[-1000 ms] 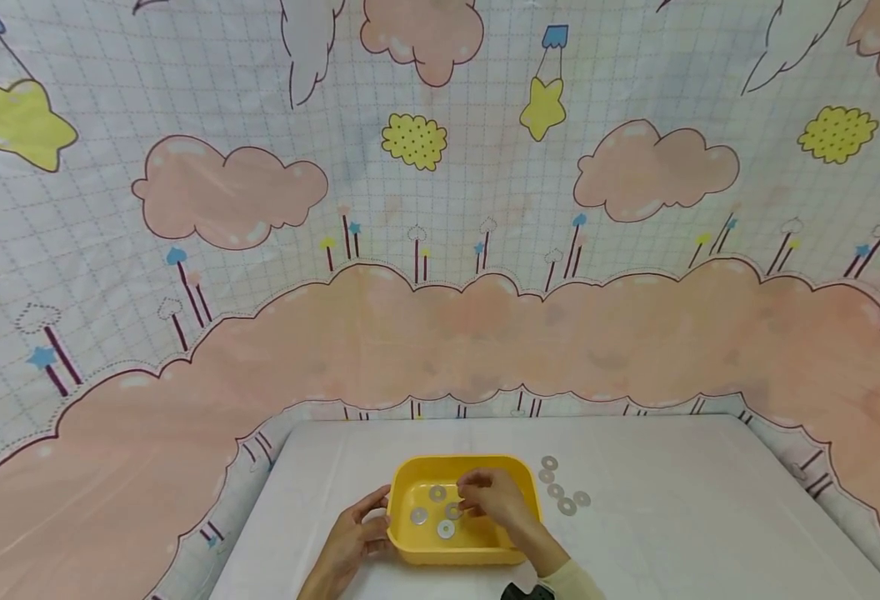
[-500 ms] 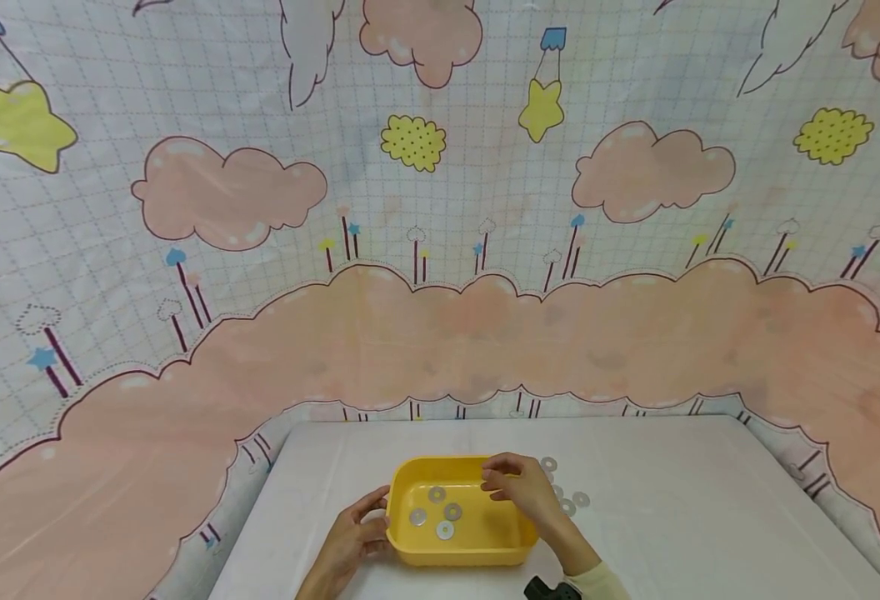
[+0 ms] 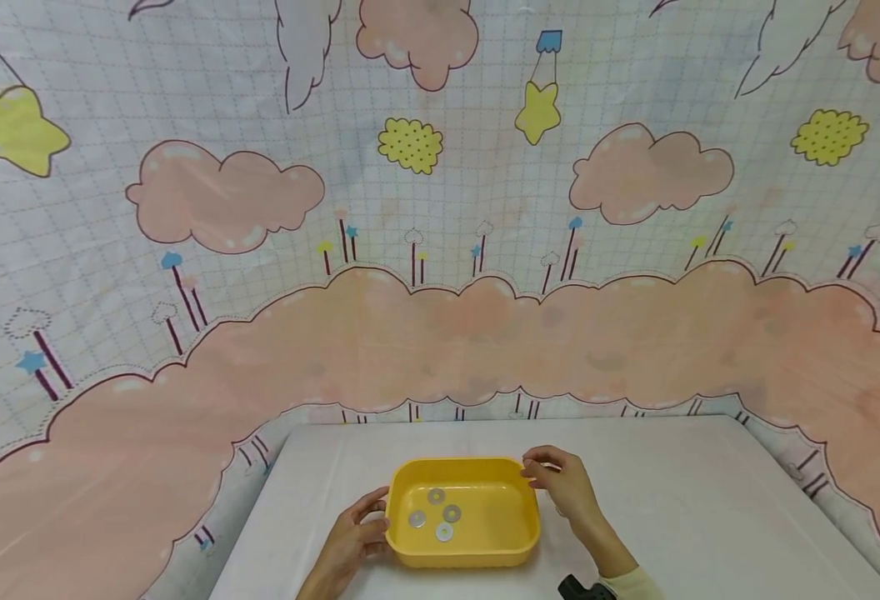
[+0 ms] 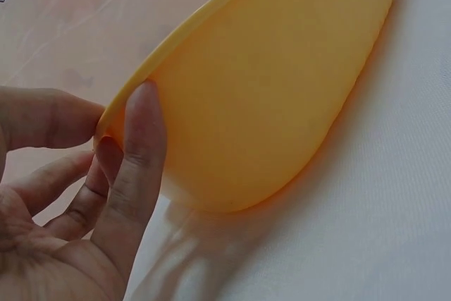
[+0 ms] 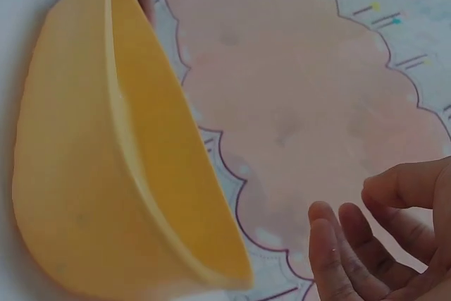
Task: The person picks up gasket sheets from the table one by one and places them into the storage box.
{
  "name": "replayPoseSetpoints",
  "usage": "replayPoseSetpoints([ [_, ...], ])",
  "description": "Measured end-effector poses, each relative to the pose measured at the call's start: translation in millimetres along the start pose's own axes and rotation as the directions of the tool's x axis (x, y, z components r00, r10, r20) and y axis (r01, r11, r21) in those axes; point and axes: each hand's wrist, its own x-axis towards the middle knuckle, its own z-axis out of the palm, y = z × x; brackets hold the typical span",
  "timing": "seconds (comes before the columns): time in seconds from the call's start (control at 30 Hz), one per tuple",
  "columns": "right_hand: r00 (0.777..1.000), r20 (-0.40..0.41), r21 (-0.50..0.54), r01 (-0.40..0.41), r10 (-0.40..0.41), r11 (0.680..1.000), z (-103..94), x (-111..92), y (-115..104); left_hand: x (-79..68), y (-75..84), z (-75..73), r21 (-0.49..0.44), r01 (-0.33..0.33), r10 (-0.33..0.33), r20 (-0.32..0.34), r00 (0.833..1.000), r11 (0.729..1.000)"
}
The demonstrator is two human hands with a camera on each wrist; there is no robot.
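Observation:
A yellow plastic tray [image 3: 464, 560] stands on the white tabletop in the head view. Several flat metal washers [image 3: 451, 513] lie in its left half. My left hand [image 3: 352, 533] holds the tray's left end; in the left wrist view the thumb [image 4: 141, 139] lies along the outer wall and the fingers meet the rim. Over the tray's back right corner is my right hand [image 3: 566, 485], its fingers loosely bent. Nothing shows between those fingers [image 5: 324, 252] in the right wrist view. The loose washers right of the tray are almost wholly hidden behind the right hand.
The white tabletop [image 3: 680, 500] stretches to the right of the tray and to its left. Behind it hangs a cloth [image 3: 440, 342] printed with clouds and stars. A dark device [image 3: 584, 588] sits at the right wrist.
My right hand has moved right, from above the washers in the tray to beyond the tray's right rim. My left hand stays at the tray's left end; the washers inside lie as before.

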Motion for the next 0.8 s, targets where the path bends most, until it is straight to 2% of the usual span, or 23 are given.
replayPoseSetpoints([
  [0.33, 1.000, 0.005, -0.055, 0.006, -0.006, 0.998, -32.5, 2.9, 10.4, -1.4, 1.0, 1.3, 0.010, 0.000, 0.000, -0.002, 1.000, 1.000],
  [0.8, 0.998, -0.070, -0.155, -0.014, 0.004, 0.988, -60.2, 3.4, 32.3, -1.7, -0.3, 1.1, 0.014, 0.001, -0.001, -0.001, 1.000, 1.000],
])
